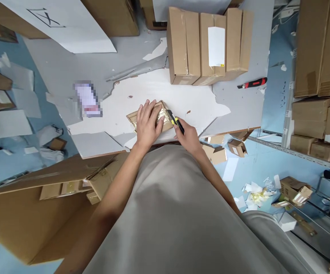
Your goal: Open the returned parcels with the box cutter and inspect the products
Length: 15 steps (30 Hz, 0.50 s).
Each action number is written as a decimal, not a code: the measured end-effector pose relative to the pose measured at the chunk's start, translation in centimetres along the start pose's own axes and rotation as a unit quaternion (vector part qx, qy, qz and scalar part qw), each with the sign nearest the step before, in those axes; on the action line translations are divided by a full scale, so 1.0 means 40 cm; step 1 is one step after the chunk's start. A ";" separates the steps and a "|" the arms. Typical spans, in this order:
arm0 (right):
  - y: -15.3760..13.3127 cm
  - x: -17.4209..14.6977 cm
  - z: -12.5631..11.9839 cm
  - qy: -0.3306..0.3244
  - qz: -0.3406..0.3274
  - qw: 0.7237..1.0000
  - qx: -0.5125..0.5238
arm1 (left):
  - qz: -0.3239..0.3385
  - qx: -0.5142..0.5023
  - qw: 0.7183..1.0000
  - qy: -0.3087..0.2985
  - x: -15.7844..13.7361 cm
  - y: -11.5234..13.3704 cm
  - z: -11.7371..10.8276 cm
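Observation:
A small flat package [164, 118] lies on the table in front of me, brown at its edges with shiny, tape-like wrapping across the top. Pressing down on it from the left is my left hand [148, 123], its fingers stretched out over the surface. My right hand [186, 135] is wrapped around a black and yellow utility knife [178, 123]. The knife's front end meets the package's right edge; whether the blade cuts into it I cannot tell. Part of the package is hidden under my left hand.
Three cardboard boxes [184, 45] stand at the back of the table [239, 108]. A red and black utility knife [252, 83] lies at right, a blurred phone-like object [88, 99] at left. A large open carton [16, 220] is at lower left. Paper scraps [257, 194] litter the floor.

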State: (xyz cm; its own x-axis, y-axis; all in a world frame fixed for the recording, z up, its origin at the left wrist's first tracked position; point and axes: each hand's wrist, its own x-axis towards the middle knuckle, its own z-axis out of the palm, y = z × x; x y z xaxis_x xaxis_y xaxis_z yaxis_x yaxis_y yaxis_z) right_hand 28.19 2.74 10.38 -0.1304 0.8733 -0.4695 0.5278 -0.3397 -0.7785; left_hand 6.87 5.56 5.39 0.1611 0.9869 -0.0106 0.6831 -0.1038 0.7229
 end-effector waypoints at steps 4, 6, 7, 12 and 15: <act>-0.021 0.006 -0.017 -0.023 -0.017 0.993 -0.117 | -0.010 0.011 1.000 0.002 0.004 0.010 0.004; -0.034 0.017 -0.026 -0.036 -0.027 0.986 -0.162 | -0.013 0.016 1.000 0.003 0.006 0.013 0.004; -0.042 0.022 -0.031 -0.045 -0.030 0.982 -0.179 | -0.015 0.017 1.000 0.002 0.006 0.014 0.004; -0.098 0.029 -0.050 -0.094 0.003 0.962 -0.256 | -0.017 0.016 1.000 -0.002 0.005 0.019 0.003; -0.136 0.024 -0.049 -0.110 0.032 0.946 -0.303 | -0.015 0.016 1.000 0.001 0.004 0.021 0.003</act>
State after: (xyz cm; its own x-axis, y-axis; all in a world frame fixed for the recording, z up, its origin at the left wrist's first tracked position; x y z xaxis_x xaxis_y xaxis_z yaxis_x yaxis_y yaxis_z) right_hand 26.84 6.13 14.99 -0.2178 0.7413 -0.6348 0.9165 -0.0683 -0.3942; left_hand 7.55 5.60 5.89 0.1394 0.9898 -0.0297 0.7100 -0.0790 0.6998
